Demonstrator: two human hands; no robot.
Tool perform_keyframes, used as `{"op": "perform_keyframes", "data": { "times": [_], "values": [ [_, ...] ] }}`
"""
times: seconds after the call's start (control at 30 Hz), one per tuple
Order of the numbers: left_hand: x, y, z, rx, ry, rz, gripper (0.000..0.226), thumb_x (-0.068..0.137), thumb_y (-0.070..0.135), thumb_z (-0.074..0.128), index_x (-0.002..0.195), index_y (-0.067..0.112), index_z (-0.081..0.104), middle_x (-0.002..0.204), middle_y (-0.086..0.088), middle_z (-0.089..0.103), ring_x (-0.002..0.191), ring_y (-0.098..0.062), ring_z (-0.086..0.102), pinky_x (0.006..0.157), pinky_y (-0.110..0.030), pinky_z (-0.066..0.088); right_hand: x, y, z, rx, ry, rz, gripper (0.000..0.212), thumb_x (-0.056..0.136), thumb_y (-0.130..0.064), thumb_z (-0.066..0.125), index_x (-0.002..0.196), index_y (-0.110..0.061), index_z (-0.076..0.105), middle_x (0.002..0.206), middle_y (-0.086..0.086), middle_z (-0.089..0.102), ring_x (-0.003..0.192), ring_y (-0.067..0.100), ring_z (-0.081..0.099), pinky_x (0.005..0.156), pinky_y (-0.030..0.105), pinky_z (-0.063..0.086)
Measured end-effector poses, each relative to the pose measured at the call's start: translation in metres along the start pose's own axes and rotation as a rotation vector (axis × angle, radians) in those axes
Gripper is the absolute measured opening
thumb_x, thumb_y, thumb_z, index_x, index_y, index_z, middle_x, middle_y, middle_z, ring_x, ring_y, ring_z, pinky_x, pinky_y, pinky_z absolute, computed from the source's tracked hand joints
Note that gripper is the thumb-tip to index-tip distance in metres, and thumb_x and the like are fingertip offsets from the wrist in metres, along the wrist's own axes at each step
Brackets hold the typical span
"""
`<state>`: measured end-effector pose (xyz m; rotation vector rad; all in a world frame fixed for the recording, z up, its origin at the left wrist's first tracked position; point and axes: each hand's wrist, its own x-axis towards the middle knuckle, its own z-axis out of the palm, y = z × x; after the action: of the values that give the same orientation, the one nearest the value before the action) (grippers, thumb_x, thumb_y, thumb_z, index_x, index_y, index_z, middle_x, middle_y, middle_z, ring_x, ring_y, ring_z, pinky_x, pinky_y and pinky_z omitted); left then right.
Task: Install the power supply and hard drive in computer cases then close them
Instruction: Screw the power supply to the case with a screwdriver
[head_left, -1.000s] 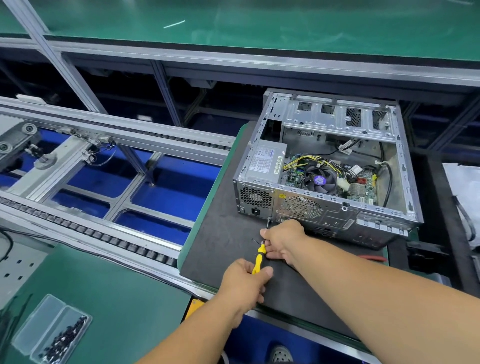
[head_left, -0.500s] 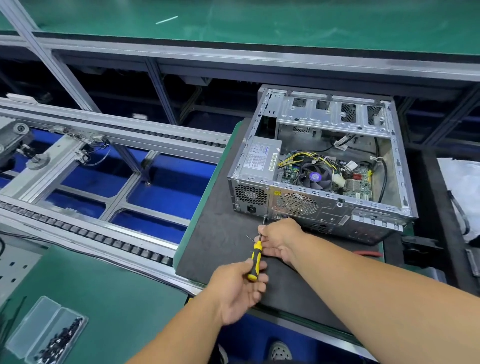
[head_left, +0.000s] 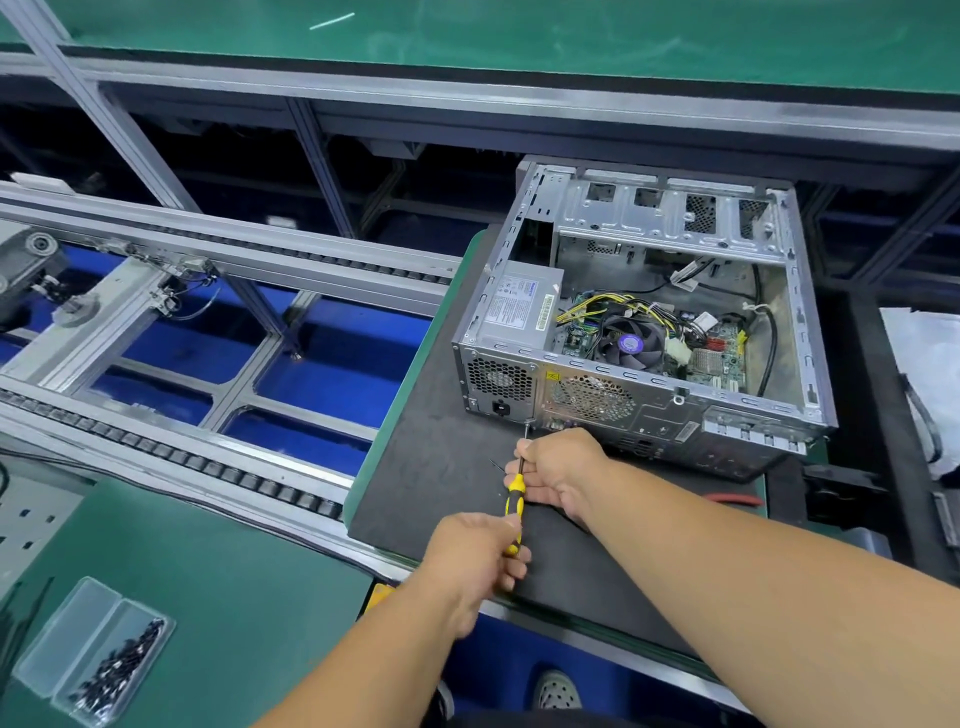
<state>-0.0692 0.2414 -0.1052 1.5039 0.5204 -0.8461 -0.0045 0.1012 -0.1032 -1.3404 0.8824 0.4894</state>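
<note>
Head view, looking down on a workstation. One open computer case (head_left: 644, 317) lies on its side at centre right of the frame, resting on one black mat (head_left: 447, 467). Its side panel is off, so the interior shows: one grey power supply (head_left: 522, 304) with a white label sits in the case's left corner, beside one round cooler fan (head_left: 631, 343) on one green motherboard (head_left: 722, 358), with a bundle of yellow and black cables (head_left: 608, 306) running between them. The bare-metal rear panel faces the viewer and carries two perforated vent grilles.

Two hands appear at lower centre. The left hand (head_left: 478, 558) is curled around the rear of one yellow-and-black screwdriver (head_left: 514, 512). The right hand (head_left: 558, 467) is clenched around the front of the same tool, near its shaft. The shaft points up toward the lower edge of the rear panel, below the power supply; the tip reaches the panel, though the screw itself is too small to make out.

One clear plastic box (head_left: 91, 652), with two compartments, lies at lower left on the green table (head_left: 218, 582); one compartment holds many small dark screws (head_left: 124, 662). One roller conveyor (head_left: 171, 353) crosses the left of the frame.
</note>
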Motion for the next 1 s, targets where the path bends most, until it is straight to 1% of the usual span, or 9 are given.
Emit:
{"op": "perform_keyframes", "data": {
  "times": [0.1, 0.23, 0.3, 0.37, 0.43, 0.5, 0.7, 0.83, 1.0],
  "values": [
    [0.002, -0.004, 0.011, 0.285, 0.233, 0.170, 0.024, 0.086, 0.025, 0.081, 0.087, 0.006, 0.067, 0.068, -0.005, 0.067, 0.055, -0.014, 0.055, 0.053, -0.027, 0.046, -0.003, -0.002, 0.000, 0.018, 0.002, 0.004, 0.023, 0.107, -0.010, 0.048, 0.087, -0.007, 0.059, 0.076, 0.011, 0.066, 0.060, 0.022, 0.064, 0.040, 0.023, 0.052],
    [-0.005, 0.005, -0.001, -0.162, -0.095, -0.092, 0.028, 0.103, 0.029, 0.060, 0.104, 0.002, 0.068, 0.081, -0.013, 0.070, 0.056, -0.017, 0.059, 0.051, -0.027, 0.049, -0.004, -0.003, 0.000, 0.032, -0.011, 0.010, 0.026, 0.107, -0.010, 0.047, 0.084, -0.009, 0.058, 0.072, 0.010, 0.065, 0.058, 0.021, 0.062, 0.041, 0.023, 0.053],
    [-0.005, 0.008, -0.004, -0.240, -0.160, -0.154, 0.026, 0.106, 0.023, 0.054, 0.105, 0.001, 0.067, 0.083, -0.016, 0.071, 0.057, -0.017, 0.061, 0.051, -0.025, 0.050, -0.003, -0.003, -0.001, 0.045, -0.007, 0.015, 0.023, 0.107, -0.011, 0.049, 0.086, -0.007, 0.059, 0.074, 0.011, 0.066, 0.059, 0.021, 0.063, 0.041, 0.024, 0.052],
    [-0.002, 0.010, 0.002, -0.028, -0.011, -0.051, 0.016, 0.099, 0.018, 0.065, 0.093, 0.003, 0.065, 0.072, -0.011, 0.068, 0.052, -0.014, 0.056, 0.048, -0.024, 0.045, -0.003, -0.003, 0.000, 0.051, -0.014, 0.019, 0.024, 0.108, -0.012, 0.049, 0.086, -0.007, 0.059, 0.074, 0.011, 0.066, 0.058, 0.021, 0.063, 0.040, 0.023, 0.052],
    [0.000, 0.008, 0.010, 0.316, 0.219, 0.094, 0.025, 0.084, 0.023, 0.082, 0.085, 0.007, 0.062, 0.068, -0.004, 0.067, 0.053, -0.013, 0.055, 0.050, -0.023, 0.041, -0.003, -0.004, -0.001, 0.057, -0.019, 0.021, 0.023, 0.108, -0.015, 0.049, 0.088, -0.008, 0.059, 0.077, 0.010, 0.067, 0.060, 0.021, 0.064, 0.041, 0.024, 0.053],
    [0.000, 0.006, 0.012, 0.470, 0.322, 0.188, 0.036, 0.076, 0.030, 0.089, 0.086, 0.009, 0.061, 0.072, -0.001, 0.067, 0.058, -0.012, 0.057, 0.053, -0.025, 0.040, -0.002, -0.004, -0.001, 0.066, -0.026, 0.025, 0.023, 0.109, -0.017, 0.049, 0.090, -0.007, 0.059, 0.080, 0.010, 0.068, 0.064, 0.021, 0.065, 0.044, 0.026, 0.054],
    [-0.004, 0.016, -0.005, -0.180, -0.166, -0.133, 0.025, 0.106, 0.023, 0.054, 0.108, 0.000, 0.066, 0.083, -0.015, 0.069, 0.059, -0.017, 0.060, 0.050, -0.024, 0.045, 0.002, -0.004, 0.000, 0.100, -0.021, 0.043, 0.023, 0.110, -0.017, 0.047, 0.091, -0.009, 0.058, 0.077, 0.008, 0.066, 0.063, 0.019, 0.063, 0.047, 0.026, 0.057],
    [0.000, 0.010, 0.003, 0.082, 0.060, 0.016, 0.010, 0.098, 0.010, 0.062, 0.091, 0.002, 0.064, 0.068, -0.010, 0.067, 0.050, -0.016, 0.057, 0.045, -0.023, 0.041, 0.005, -0.001, 0.000, 0.094, -0.008, 0.039, 0.020, 0.108, -0.018, 0.052, 0.094, -0.007, 0.061, 0.082, 0.010, 0.069, 0.064, 0.021, 0.067, 0.048, 0.028, 0.056],
    [-0.001, 0.011, 0.010, 0.465, 0.325, 0.181, 0.024, 0.082, 0.022, 0.082, 0.087, 0.011, 0.062, 0.071, -0.005, 0.067, 0.057, -0.018, 0.063, 0.052, -0.025, 0.046, 0.006, -0.002, -0.002, 0.105, 0.009, 0.035, 0.019, 0.104, -0.018, 0.058, 0.100, -0.001, 0.066, 0.084, 0.013, 0.074, 0.066, 0.023, 0.072, 0.050, 0.031, 0.058]
  ]
}}
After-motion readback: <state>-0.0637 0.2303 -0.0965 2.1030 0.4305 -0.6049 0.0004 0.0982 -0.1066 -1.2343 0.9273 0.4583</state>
